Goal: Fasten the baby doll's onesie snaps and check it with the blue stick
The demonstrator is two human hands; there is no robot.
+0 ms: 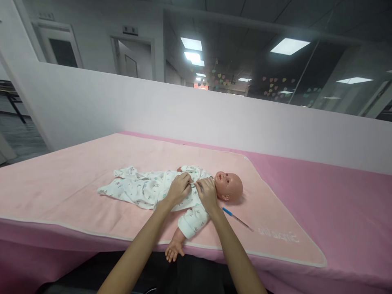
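A baby doll lies on its back, head to the right, in a white printed baby suit. My left hand and my right hand meet over the doll's chest. Both are closed, fingertips pinching a thin white tie on the suit's front; the exact grip is partly hidden. One doll arm, its hand bare, reaches over the near edge. Beside my right forearm rests a thin glass thermometer-like stick with a blue end.
A peach mat with a pale border lies under the doll, over a pink table cover. Behind stands a low white partition with glass above it. Dark clothing shows below the table's near edge.
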